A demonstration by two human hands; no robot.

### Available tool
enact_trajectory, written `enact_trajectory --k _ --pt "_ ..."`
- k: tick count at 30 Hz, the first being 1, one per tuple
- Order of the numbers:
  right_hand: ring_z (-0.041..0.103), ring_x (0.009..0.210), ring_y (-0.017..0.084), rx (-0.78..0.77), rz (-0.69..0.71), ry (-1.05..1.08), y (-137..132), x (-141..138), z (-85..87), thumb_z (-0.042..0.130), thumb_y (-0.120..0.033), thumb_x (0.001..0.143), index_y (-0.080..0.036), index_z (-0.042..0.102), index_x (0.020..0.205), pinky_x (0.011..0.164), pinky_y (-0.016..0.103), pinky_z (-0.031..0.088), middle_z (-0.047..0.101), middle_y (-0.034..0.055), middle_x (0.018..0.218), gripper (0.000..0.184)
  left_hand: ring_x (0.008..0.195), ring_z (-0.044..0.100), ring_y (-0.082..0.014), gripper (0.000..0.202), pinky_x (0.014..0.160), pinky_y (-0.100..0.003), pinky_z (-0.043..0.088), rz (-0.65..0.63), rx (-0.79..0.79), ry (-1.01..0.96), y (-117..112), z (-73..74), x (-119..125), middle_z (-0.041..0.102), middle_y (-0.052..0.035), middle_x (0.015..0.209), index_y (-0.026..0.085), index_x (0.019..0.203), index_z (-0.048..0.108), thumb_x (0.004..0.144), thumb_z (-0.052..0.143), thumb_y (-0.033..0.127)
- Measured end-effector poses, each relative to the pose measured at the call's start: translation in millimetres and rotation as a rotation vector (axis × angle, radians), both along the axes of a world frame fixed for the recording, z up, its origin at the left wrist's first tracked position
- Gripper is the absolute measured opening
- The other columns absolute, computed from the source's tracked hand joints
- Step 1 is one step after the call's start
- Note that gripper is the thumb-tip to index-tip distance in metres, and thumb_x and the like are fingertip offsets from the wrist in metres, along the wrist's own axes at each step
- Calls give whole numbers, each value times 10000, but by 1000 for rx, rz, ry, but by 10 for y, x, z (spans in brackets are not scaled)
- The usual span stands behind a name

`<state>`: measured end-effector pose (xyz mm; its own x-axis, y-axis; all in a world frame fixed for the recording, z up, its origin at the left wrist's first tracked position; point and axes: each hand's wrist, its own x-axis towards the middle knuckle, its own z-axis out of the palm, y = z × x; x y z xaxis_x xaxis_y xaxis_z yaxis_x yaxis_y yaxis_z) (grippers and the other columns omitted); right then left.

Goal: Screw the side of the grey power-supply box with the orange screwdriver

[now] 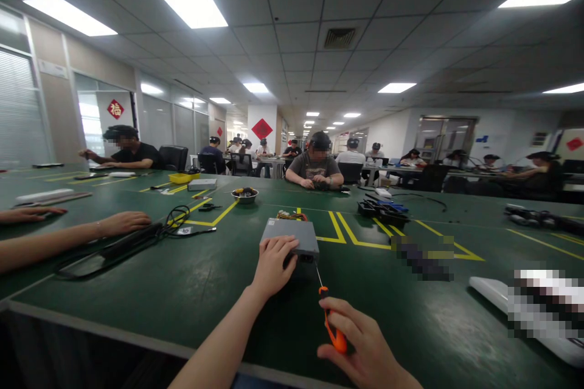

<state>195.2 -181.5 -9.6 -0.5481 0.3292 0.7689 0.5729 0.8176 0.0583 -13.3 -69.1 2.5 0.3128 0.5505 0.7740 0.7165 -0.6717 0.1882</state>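
Green matting covers the long workbench point(182, 292), which is marked with yellow tape lines point(347, 236) and set in a wide office lit by ceiling panels. Nearest the camera, the right hand point(365, 346) is closed around the orange handle of a screwdriver point(332, 322), whose thin shaft is angled up and away so that its tip is brought to the near right corner of a grey metal box point(290, 237). The left hand point(272, 267) is laid on the near edge of that box, fingers curled over it and pressed down; nothing is enclosed in it. The box is placed flat on the mat just ahead of both hands, with a bundle of coloured wires point(288, 216) seen at its far end. To the left, the bare arms of a co-worker point(68, 237) are stretched across the mat beside a black cable point(177, 219). Further off, a small metal bowl point(245, 195) is set near the bench's middle, and a yellow tray point(180, 178) beyond it to the left. Black parts point(383, 211) are grouped to the right. At the far side, a seated person point(316, 167) is bent over the bench, with more people at tables behind.
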Motion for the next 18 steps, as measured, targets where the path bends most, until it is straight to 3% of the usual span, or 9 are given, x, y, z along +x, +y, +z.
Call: enact_trajectory --k 8,14,18 --pt "647 1015 193 -41 25 -77 -39 -5 95 305 -295 964 -146 475 1193 767 239 544 585 184 1180 322 1142 516 -206 313 980 -403 289 -6 13 -1 -1 6 9 615 -7 1231 288 1153 577 857 553 187" --pt "686 883 228 75 -26 -16 14 36 56 494 -420 927 -181 494 1216 709 312 554 647 162 1151 375 1139 517 -211 305 974 -408 292 -1 9 -7 -1 -3 14 617 -12 1227 287 1142 585 854 559 190" --pt "676 937 220 91 -35 46 53 44 10 499 -421 925 -164 466 1133 753 288 555 670 163 1082 332 1136 519 -211 309 975 -412 287 -1 9 -4 1 0 13 619 -8 1223 288 1142 583 852 558 184"
